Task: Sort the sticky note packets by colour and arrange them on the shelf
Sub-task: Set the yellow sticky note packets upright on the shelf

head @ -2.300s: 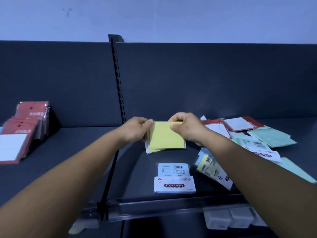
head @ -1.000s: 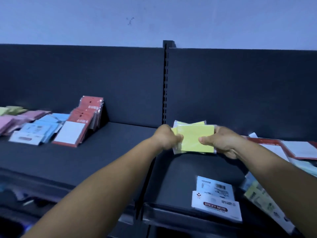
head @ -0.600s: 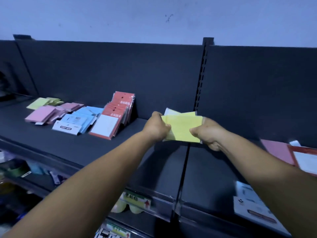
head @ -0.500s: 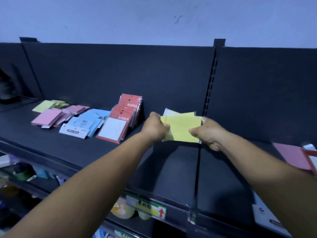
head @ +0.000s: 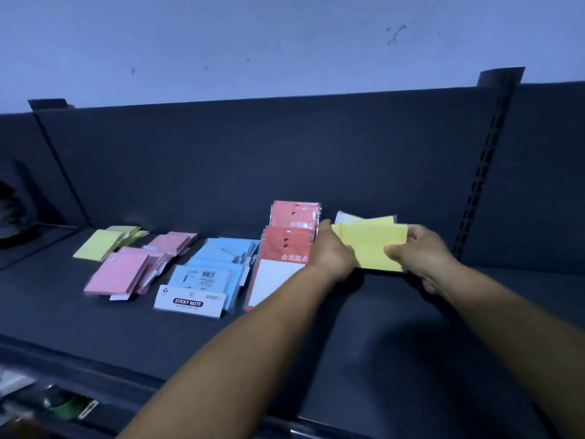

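A small stack of yellow sticky note packets [head: 368, 245] is held above the dark shelf [head: 190, 337], just right of the red pile. My left hand [head: 330, 251] grips its left edge and my right hand [head: 418, 251] pinches its right edge. Sorted piles lie on the shelf to the left: red packets [head: 286, 245] leaning against the back panel, blue packets [head: 215, 270] with a "STICKY NOTE" label in front, pink packets [head: 126, 274], and green-yellow packets [head: 101, 247] at the far left.
The shelf's dark back panel [head: 253, 160] rises behind the piles. A slotted upright [head: 484, 163] divides the bays at the right. Below the shelf's front edge, lower-shelf goods [head: 60, 407] show dimly at bottom left.
Both hands have carried the yellow stack leftward from the unsorted bay into the bay with the sorted piles. The stack now hangs right beside the red pile.
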`<state>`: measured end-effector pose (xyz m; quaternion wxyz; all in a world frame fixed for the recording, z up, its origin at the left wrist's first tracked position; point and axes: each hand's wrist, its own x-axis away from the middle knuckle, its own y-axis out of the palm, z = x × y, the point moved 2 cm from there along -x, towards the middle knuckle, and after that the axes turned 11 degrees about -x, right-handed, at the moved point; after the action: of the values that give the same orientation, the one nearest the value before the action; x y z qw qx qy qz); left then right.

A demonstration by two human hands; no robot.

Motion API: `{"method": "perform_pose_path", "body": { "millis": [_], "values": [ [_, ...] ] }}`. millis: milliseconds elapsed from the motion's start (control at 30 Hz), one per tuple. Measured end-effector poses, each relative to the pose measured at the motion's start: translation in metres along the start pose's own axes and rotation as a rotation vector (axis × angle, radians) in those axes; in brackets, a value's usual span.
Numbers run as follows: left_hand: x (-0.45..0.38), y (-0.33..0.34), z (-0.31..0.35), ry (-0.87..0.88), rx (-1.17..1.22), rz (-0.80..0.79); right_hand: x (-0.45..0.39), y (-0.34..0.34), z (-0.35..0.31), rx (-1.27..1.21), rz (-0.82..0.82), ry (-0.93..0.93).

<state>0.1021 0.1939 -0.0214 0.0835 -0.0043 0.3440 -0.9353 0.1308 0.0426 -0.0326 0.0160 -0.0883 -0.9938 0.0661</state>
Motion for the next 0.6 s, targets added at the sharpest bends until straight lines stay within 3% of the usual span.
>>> {"method": "perform_pose_path", "body": {
  "millis": [333,600],
  "values": [
    [-0.003,-0.017,0.003,0.089,0.102,0.04,0.016,0.006,-0.032,-0.099,0.081,-0.106],
    [0.033,-0.067,-0.019,-0.014,0.283,0.237,0.055,0.053,-0.053,-0.141,-0.117,-0.2]
  ]
}}
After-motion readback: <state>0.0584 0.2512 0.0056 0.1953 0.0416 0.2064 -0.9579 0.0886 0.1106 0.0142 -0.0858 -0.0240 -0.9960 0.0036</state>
